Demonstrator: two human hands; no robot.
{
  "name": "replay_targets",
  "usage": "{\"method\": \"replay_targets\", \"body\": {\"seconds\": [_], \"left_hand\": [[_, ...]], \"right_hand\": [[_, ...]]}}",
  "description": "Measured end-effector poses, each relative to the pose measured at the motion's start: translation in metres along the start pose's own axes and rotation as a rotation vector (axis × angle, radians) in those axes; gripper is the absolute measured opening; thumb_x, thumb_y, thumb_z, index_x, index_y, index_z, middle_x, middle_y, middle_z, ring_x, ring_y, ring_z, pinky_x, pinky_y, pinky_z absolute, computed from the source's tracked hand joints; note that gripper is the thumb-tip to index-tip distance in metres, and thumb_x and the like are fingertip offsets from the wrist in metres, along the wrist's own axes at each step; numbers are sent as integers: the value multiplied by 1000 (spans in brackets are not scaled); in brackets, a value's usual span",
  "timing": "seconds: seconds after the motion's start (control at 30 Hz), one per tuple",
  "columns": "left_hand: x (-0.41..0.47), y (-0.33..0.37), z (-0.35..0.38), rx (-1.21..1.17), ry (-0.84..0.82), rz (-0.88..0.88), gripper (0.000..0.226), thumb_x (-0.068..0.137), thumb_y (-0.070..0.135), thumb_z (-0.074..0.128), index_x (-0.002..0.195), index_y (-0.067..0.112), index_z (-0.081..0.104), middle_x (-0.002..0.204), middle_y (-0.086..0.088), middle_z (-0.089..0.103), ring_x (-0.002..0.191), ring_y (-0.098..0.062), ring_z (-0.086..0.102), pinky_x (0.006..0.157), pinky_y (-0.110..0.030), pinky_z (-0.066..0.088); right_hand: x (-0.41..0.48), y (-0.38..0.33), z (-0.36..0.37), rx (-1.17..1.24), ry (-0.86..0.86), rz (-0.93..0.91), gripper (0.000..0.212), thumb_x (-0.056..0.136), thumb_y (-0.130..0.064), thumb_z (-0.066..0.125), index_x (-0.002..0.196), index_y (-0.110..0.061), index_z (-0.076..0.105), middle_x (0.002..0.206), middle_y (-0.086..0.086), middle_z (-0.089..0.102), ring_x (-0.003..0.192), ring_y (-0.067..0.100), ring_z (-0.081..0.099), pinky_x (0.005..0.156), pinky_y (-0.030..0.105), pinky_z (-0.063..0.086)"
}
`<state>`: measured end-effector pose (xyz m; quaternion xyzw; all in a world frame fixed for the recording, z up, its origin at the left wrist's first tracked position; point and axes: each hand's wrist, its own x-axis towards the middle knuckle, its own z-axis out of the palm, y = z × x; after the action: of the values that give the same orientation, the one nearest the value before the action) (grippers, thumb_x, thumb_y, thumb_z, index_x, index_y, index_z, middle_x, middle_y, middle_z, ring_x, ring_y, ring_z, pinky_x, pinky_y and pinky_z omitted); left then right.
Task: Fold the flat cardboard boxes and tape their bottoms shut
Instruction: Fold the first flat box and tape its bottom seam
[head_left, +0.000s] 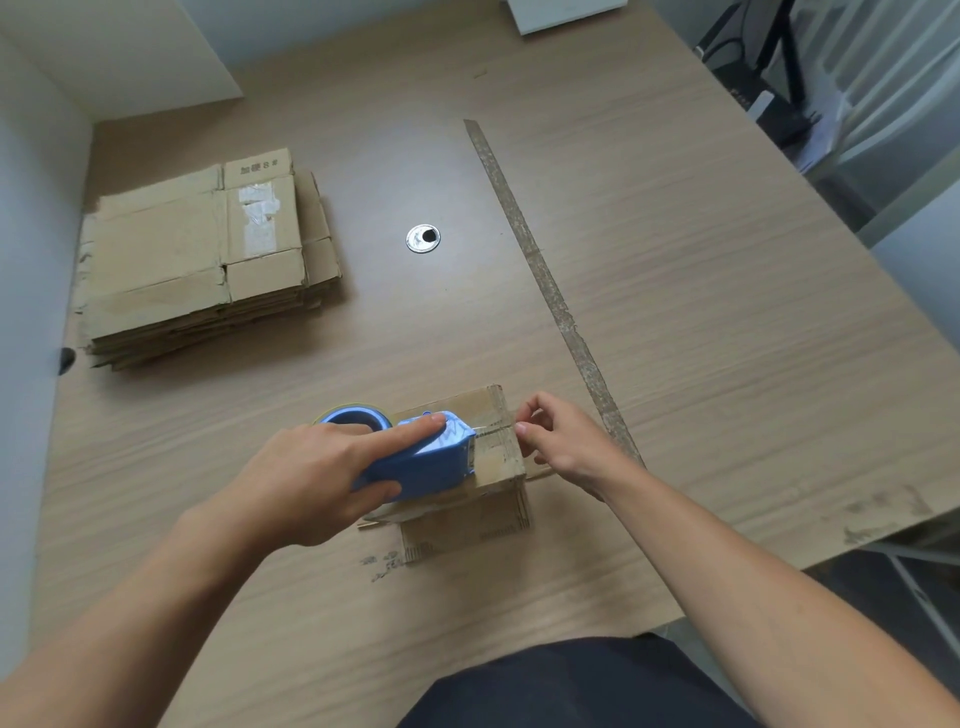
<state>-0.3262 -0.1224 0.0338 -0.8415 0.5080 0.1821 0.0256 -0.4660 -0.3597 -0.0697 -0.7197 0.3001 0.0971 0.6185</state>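
The top sheet of the flat cardboard stack (208, 260), far left on the desk (675, 260), reads "加硬8#". Print on the folded box's (467, 525) near wall is too blurred to read. That box sits near the desk's front edge, its top mostly hidden by the blue tape dispenser (436, 457), which lies lengthwise left to right, cutter pointing right. The left hand's (311, 478) grip is clamped on the dispenser; the right hand (566, 441) pinches the tape (493, 427) at the box's right edge.

wooden table (675, 260), white walls (31, 208)
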Motion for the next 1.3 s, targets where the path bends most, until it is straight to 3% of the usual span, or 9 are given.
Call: {"method": "replay_targets", "body": {"seconds": [0.2, 0.27, 0.43, 0.53, 0.63, 0.77, 1.0, 1.17, 1.3], "left_hand": [[-1, -1, 3, -23, 15, 1, 80, 96, 54, 46, 127, 77, -24, 119, 15, 59, 77, -16, 47, 63, -30, 43], [0, -2, 3, -25, 21, 5, 80, 96, 54, 47, 128, 77, -22, 118, 15, 59, 77, -17, 48, 62, -30, 42], [-1, -2, 5, -31, 39, 5, 82, 95, 53, 49, 127, 78, -23, 114, 16, 59, 74, -15, 42, 60, -29, 37], [0, -3, 5, -25, 44, 10, 83, 95, 53, 49, 128, 77, -23, 114, 16, 60, 74, -15, 41, 60, -29, 36], [-1, -4, 5, -34, 46, 13, 84, 94, 52, 51, 129, 77, -21, 115, 15, 61, 72, -17, 42, 60, -29, 36], [0, -5, 5, -50, 53, 9, 86, 93, 51, 54, 128, 79, -20, 116, 12, 63, 72, -17, 42, 61, -29, 37], [-5, -9, 8, -90, 63, 1, 83, 94, 51, 54, 132, 78, -15, 114, 11, 62, 73, -19, 44, 62, -31, 42], [-4, -13, 4, -110, 56, 11, 83, 94, 50, 55, 129, 80, -14, 115, 8, 63, 75, -20, 41, 65, -31, 39], [-4, -14, -3, -151, 45, 24, 85, 93, 46, 58, 129, 81, -10, 102, 6, 61, 72, -21, 40, 64, -31, 37]], "right_hand": [[-6, 0, 7, -160, 293, -121, 16, 89, -22, 72, 96, -22, 57, 94, -8, 54, 80, 5, 53, 68, 19, 41], [-12, -5, 13, -208, 299, -219, 2, 92, -17, 66, 92, -19, 66, 90, -8, 64, 78, 5, 58, 70, 23, 44], [-32, -1, 14, -82, 219, -220, 24, 97, -20, 60, 118, -15, 72, 111, -6, 73, 103, 4, 64, 91, 22, 50], [-34, 4, 13, -294, 117, -311, 45, 96, -25, 64, 137, -7, 57, 141, 5, 57, 129, 12, 51, 107, 17, 35], [-28, 6, 5, -607, 49, -390, 81, 90, -50, 65, 155, -16, 30, 163, -1, 25, 147, 19, 25, 120, 31, 22], [-2, -8, -9, -736, -108, -602, 111, 79, -56, 74, 155, -31, -2, 164, -10, -9, 152, 12, -8, 124, 37, 8], [18, -1, -10, -590, -218, -750, 71, 82, -42, 78, 138, -10, 49, 162, -1, 25, 152, 12, 8, 122, 32, 19], [22, 9, -8, -673, -188, -880, 56, 87, -42, 71, 129, -7, 59, 159, 3, 21, 151, 27, 12, 120, 40, 22], [22, 10, -5, -705, -141, -918, 63, 88, -55, 57, 129, -7, 62, 158, 7, 26, 149, 33, 19, 118, 43, 27]]}}
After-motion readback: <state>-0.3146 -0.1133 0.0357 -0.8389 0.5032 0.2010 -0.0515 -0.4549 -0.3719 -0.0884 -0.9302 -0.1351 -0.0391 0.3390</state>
